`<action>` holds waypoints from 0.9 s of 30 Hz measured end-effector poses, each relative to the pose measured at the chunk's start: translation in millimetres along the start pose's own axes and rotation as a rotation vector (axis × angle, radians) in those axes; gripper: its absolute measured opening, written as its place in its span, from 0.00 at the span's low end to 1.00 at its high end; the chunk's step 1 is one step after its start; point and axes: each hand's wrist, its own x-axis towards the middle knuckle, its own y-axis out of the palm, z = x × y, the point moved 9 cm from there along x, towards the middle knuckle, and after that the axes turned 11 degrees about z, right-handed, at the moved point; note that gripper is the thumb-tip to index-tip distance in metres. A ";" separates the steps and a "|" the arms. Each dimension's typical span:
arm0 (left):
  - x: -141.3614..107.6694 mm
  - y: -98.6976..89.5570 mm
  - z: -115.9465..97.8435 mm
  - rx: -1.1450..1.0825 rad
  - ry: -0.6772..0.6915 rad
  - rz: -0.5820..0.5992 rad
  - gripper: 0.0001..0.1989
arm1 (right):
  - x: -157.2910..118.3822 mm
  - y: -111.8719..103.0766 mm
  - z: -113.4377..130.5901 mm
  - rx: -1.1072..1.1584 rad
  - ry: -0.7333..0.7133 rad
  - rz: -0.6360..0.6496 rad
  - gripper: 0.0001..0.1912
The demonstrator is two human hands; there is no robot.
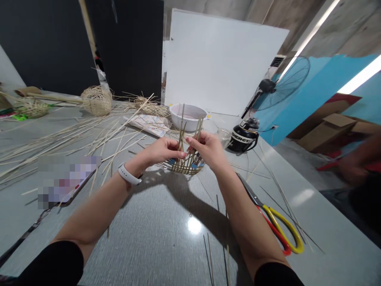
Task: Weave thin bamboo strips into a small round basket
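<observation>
My left hand (162, 151) and my right hand (208, 149) meet above a small, unfinished woven bamboo basket (187, 167), each pinching its upright strips. Small blue clips (195, 164) grip the basket's rim, and its far side is partly hidden behind my fingers. A white watch (129, 174) circles my left wrist. Red-and-yellow-handled scissors (275, 230) lie closed to the right of my right forearm, out of reach of my fingers. Loose bamboo strips (62, 147) are spread left of my left hand.
A white bowl (188, 117) and black flask (244, 136) stand beyond the basket. Woven pieces (97, 101) and a pixelated flat device (67, 180) lie on the grey table (166, 214). A co-worker's blurred hand (354, 167) shows at right, beyond the table edge.
</observation>
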 end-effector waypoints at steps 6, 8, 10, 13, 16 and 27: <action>2.1 -3.8 10.9 -0.065 -0.042 -0.028 0.07 | 0.6 12.0 0.8 -0.043 -0.018 0.171 0.17; 2.5 -4.7 12.4 -0.075 -0.047 -0.035 0.06 | 0.0 14.4 -0.4 -0.040 -0.007 0.213 0.15; 2.7 -5.1 11.6 -0.073 -0.042 -0.036 0.07 | -1.0 15.5 -0.2 -0.054 0.005 0.243 0.14; 2.8 -4.6 9.4 -0.069 -0.029 -0.026 0.08 | -2.5 18.4 4.5 -0.082 0.000 0.300 0.11; 2.8 -3.2 9.4 -0.098 -0.038 -0.015 0.06 | -3.9 23.0 9.1 -0.049 -0.014 0.371 0.05; -0.4 -0.6 5.7 -0.179 -0.051 -0.018 0.07 | -4.1 21.9 5.0 0.019 0.042 0.379 0.05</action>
